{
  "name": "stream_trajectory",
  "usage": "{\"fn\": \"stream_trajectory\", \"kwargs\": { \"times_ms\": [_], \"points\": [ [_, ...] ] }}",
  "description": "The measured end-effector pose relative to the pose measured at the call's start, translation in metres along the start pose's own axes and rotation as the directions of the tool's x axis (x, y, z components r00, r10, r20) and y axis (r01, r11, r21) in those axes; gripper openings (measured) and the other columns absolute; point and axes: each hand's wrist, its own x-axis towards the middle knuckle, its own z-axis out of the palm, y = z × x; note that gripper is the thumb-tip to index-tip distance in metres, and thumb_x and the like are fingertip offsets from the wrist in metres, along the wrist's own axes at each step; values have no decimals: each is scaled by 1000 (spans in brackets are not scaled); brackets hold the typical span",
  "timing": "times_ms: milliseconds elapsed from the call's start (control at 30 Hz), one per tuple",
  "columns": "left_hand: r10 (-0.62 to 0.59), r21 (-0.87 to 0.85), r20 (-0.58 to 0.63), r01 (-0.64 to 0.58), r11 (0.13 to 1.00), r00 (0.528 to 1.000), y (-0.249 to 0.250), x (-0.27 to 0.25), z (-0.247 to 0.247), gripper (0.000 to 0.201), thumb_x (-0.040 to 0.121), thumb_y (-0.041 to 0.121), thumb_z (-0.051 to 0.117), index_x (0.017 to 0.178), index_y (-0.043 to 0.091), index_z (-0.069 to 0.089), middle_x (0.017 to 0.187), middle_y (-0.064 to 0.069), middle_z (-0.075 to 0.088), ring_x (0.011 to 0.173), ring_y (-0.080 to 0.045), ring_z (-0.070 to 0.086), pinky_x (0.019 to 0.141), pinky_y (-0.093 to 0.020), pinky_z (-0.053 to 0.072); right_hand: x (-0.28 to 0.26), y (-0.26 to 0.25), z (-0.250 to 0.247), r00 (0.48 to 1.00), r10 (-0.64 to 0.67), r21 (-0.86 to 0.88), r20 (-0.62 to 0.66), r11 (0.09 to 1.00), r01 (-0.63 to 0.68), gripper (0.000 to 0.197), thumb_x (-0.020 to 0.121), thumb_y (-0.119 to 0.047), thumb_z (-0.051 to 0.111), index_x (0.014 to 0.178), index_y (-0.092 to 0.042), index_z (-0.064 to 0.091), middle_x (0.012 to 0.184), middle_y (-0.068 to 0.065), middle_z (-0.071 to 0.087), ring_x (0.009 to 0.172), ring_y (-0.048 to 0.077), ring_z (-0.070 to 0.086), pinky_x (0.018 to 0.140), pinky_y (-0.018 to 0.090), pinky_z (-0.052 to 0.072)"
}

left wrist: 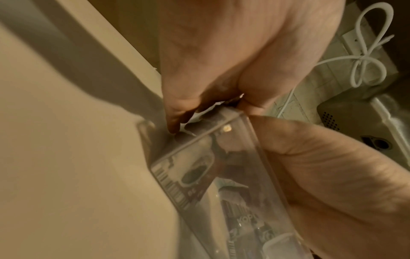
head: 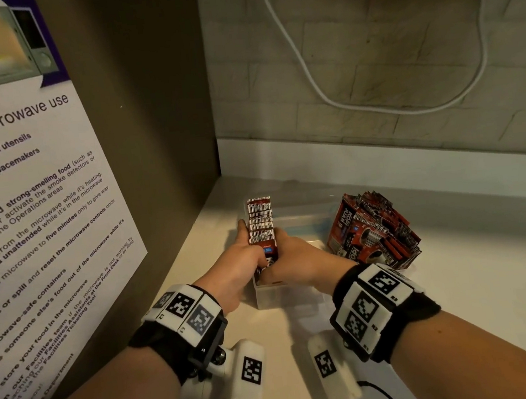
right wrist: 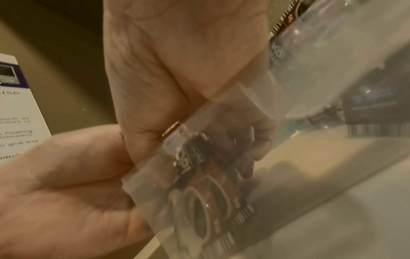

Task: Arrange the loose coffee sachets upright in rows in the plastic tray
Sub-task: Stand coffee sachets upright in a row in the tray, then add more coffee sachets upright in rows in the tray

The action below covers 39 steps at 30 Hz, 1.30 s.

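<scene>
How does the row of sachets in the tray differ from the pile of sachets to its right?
The row of sachets stands upright, edge to edge, along the left wall of the clear plastic tray; the pile of sachets lies jumbled at mixed angles. The row is flanked by the left hand and right hand; nothing touches the pile. Both share the same red and black packaging.

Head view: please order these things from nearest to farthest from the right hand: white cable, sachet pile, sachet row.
1. Sachet row, in the tray, at the right hand's fingers.
2. Sachet pile, to its right.
3. White cable, up on the back wall.
</scene>
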Motion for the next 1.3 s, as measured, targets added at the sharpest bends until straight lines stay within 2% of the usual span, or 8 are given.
{"fn": "stream_trajectory", "kwargs": {
  "times_ms": [233,400,633,767,900,1100,1133,1300],
  "points": [
    [128,68,-82,-123,990,988,20,-23,-8,101,74,2,56,152,43,6,161,5,12,139,-22,29,103,-41,35,-44,-16,-61,986,-9,44,-165,999,17,70,81,-11,70,142,-8,36,128,8,53,108,21,56,90,30,48],
    [632,290,-160,-576,764,758,49,-57,28,69,79,16,60,141,30,33,140,9,30,132,-11,31,108,-29,27,-80,-5,-131,920,-51,80,-389,993,89,56,78,-5,72,126,-25,52,120,3,61,103,20,61,82,27,48],
    [38,389,242,-133,912,970,43,-20,97,114,74,25,75,153,28,-7,161,-4,-8,148,-27,2,117,-45,18,-92,22,-152,979,72,-122,-191,988,-96,91,72,-2,79,144,-32,32,148,2,34,115,14,36,90,28,32],
    [264,314,115,-287,905,958,44,-23,104,90,81,17,64,153,21,11,155,-4,14,141,-26,24,107,-35,30,-91,29,-140,934,-13,-156,-357,987,-46,82,75,-5,76,143,-29,36,144,0,41,113,16,44,90,33,40],
    [550,118,-275,-540,834,789,53,-39,67,56,88,20,60,139,19,38,134,-1,35,119,-11,38,101,-24,31,-96,16,-105,847,-32,303,-531,926,225,48,85,-12,66,130,-18,52,123,0,61,113,16,58,99,33,44],
    [43,-357,-231,-126,926,972,42,-49,21,26,101,46,35,122,34,45,99,16,47,62,5,50,48,-18,43,-58,-5,-37,986,142,429,-89,899,-91,65,86,-47,61,139,-16,42,122,2,55,111,21,53,103,39,42],
    [12,-383,-156,-72,921,988,38,-49,20,41,101,48,30,123,13,34,97,16,46,70,5,48,52,-21,41,-51,-9,-31,985,163,433,-61,893,-121,61,90,-48,57,137,-13,43,111,0,55,108,20,52,104,38,41],
    [-50,-480,-89,1,877,995,23,-30,15,49,98,61,22,87,30,58,67,-2,73,66,-17,70,62,-34,47,-28,-25,-15,979,191,594,73,780,-197,49,95,-51,46,122,-11,54,95,8,63,88,24,62,84,38,51]
  ]
}}
